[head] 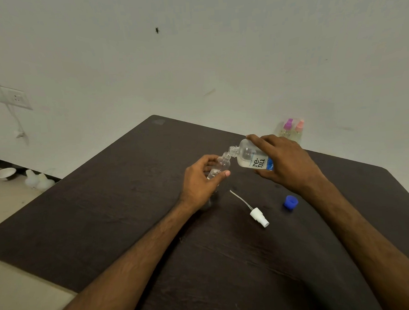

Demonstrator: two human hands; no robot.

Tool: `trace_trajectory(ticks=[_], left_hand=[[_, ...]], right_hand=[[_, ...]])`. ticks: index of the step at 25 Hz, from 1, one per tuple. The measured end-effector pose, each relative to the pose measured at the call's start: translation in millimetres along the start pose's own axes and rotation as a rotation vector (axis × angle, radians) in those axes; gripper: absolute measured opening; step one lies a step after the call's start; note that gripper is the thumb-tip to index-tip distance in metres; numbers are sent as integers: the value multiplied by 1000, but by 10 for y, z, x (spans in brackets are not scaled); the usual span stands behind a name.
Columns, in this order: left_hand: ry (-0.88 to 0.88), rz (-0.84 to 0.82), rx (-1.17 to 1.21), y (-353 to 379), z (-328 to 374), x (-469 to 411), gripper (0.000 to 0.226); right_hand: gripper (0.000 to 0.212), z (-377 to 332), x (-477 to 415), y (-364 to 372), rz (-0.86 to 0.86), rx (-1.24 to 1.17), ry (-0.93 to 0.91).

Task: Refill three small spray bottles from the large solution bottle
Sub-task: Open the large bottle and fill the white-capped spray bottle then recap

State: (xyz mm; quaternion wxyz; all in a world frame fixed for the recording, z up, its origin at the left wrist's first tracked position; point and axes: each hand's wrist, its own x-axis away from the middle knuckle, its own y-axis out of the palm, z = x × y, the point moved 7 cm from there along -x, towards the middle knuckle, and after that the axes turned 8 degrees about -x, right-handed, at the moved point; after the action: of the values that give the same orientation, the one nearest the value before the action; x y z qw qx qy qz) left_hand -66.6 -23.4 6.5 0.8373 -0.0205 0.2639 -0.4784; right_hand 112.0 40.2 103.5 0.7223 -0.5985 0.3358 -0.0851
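At centre frame, the left hand [200, 178] grips a small clear plastic spray bottle [219, 167]. The right hand [285, 161] clasps the large clear labelled solution bottle [252, 158], tilted, necks touching. Below lie a white spray pump [258, 216] and blue cap [290, 202].

Person's body in view: two arms, skin uncovered from fingertips to frame edge. Bare left hand [200, 178] has short trimmed thumbnail and creased knuckles. Slim left forearm [137, 253] has fine hair along its length. Bare right hand [287, 164] is broad-backed, knuckles faintly ridged. Slim right forearm [349, 230] is likewise unclothed, with sparse fine hair.
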Motion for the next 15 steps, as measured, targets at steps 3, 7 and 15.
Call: trace_trajectory(ticks=[3,7,15], left_hand=[[-1,-1,0,-5,12,6,41],[0,-2,-5,-6,15,14,41],[-4,0,2,-14,18,11,40]], right_hand=[[86,-7,6,4,2,1,-2],[85,-15,10,-9,9,0,0],[86,-16,11,2,2,1,5]])
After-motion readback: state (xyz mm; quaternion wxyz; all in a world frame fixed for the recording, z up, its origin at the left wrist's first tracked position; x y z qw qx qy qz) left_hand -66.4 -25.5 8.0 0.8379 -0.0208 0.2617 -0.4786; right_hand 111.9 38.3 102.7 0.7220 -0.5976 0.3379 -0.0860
